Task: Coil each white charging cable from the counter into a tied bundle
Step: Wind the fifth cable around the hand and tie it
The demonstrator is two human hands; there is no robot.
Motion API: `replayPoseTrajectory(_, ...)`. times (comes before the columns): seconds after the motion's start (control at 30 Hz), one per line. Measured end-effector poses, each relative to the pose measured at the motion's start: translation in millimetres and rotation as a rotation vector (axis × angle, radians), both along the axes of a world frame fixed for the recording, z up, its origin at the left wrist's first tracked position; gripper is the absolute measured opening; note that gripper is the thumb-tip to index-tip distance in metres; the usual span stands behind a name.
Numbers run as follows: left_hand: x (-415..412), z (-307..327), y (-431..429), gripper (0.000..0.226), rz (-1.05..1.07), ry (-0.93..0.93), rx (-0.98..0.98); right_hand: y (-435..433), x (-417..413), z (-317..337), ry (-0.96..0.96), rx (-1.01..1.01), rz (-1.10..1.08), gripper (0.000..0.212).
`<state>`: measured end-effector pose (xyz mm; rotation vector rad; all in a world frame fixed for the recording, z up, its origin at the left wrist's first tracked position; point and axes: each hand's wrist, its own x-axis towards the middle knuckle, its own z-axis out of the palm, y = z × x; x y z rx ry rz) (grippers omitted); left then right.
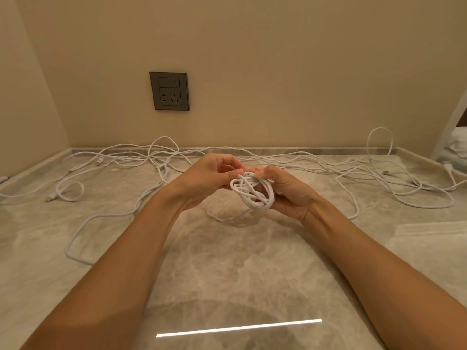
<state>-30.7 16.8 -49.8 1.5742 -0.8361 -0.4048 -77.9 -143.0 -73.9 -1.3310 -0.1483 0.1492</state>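
A small coil of white charging cable (254, 192) hangs between both hands above the marble counter (227, 261). My right hand (288, 192) grips the coil's right side with curled fingers. My left hand (211, 179) pinches strands at the coil's top left. Several loose white cables (131, 157) sprawl along the back of the counter. One long loose cable (75, 238) loops at the left and runs up toward my hands. More tangled cables (394, 183) lie at the right.
A grey wall socket (169, 91) sits on the beige wall behind. The counter's raised back lip (303, 150) meets the wall. A small cable loop with a plug (68, 192) lies far left. White bedding (457, 145) shows past the counter's right end.
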Motion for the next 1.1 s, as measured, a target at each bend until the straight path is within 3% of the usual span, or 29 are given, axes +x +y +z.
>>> replayPoseTrajectory(0.1, 1.9, -3.9, -2.0, 0.016, 0.059, -0.087, 0.058, 0.5, -3.5, -0.1, 0.0, 0.044, -0.015, 0.017)
replayPoseTrajectory(0.23, 0.8, -9.2, -1.4, 0.022, 0.106, -0.152, 0.142, 2.4, -2.9, -3.2, 0.007, 0.004, -0.105, 0.015)
replayPoseTrajectory(0.33, -2.5, -9.7, -2.6, 0.02, 0.065, -0.086, 0.097, 3.6, -4.9, -2.4, 0.005, 0.056, -0.12, 0.016)
replayPoseTrajectory(0.5, -4.3, -7.4, 2.2, 0.018, -0.038, 0.322, -0.046, 10.2, -7.3, -1.3, -0.016, 0.15, -0.179, 0.013)
replayPoseTrajectory(0.6, -7.6, -9.1, -0.7, 0.018, -0.048, 0.57, -0.184, 13.0, -7.3, -0.5, -0.093, 0.093, -0.239, 0.025)
replayPoseTrajectory(0.77, -10.5, -10.6, -5.3, 0.016, -0.028, 0.782, -0.24, 17.8, -6.6, -1.0, -0.196, 0.005, -0.355, 0.022)
replayPoseTrajectory(0.9, -6.9, -13.6, -4.3, 0.014, -0.013, 0.636, -0.048, 24.6, -5.0, -4.9, -0.179, 0.062, -0.392, 0.019)
replayPoseTrajectory(1.1, -7.7, -6.1, -6.8, 0.02, -0.035, 0.625, -0.102, 25.5, -1.7, -5.2, -0.17, 0.048, -0.445, 0.017)
